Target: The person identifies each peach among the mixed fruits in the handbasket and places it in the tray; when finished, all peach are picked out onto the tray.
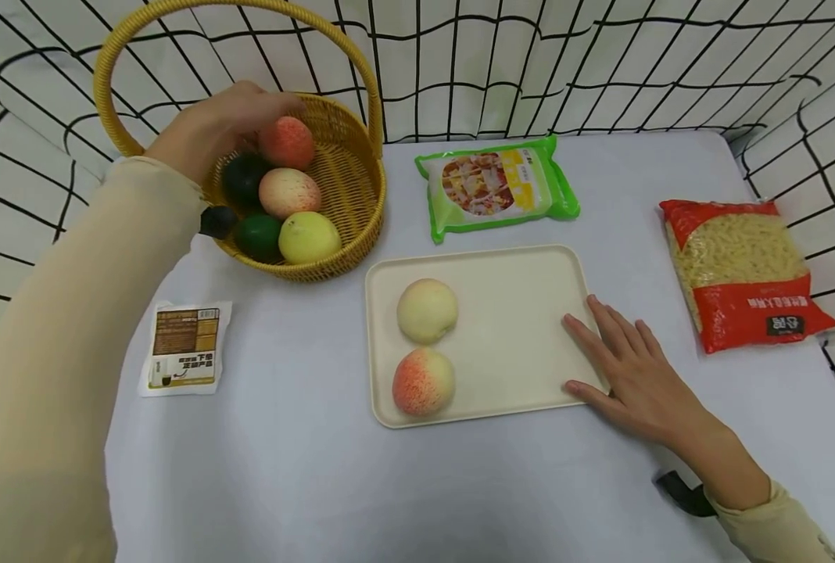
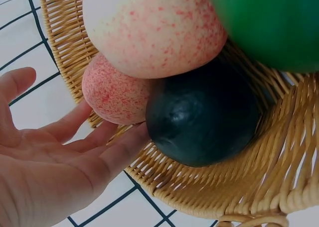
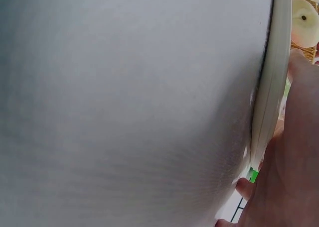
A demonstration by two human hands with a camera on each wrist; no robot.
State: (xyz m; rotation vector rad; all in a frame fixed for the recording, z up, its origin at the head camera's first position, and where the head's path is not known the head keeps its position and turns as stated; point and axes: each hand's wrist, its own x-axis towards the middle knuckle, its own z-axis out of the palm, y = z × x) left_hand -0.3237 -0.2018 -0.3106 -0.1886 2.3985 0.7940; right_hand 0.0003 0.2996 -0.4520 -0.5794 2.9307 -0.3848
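My left hand (image 1: 231,121) reaches into the yellow wicker basket (image 1: 357,188) at the far left. Its fingers are at a red peach (image 1: 287,143); in the left wrist view they stretch beneath it, the thumb standing apart. Beside that peach lie a near-black round fruit (image 2: 199,117), a pale speckled peach (image 1: 289,193), a dark green fruit (image 1: 258,237) and a yellow fruit (image 1: 309,237). My right hand (image 1: 632,379), fingers spread, rests at the right edge of the cream tray (image 1: 509,328). On the tray's left side sit a pale peach (image 1: 427,311) and a red-yellow peach (image 1: 423,381).
A green food packet (image 1: 495,188) lies behind the tray. To the right is a red bag of pasta (image 1: 741,270), and a small white-brown packet (image 1: 185,348) lies at left. Black wire mesh (image 1: 488,78) borders the white table; the basket's tall handle (image 1: 249,4) arches over it.
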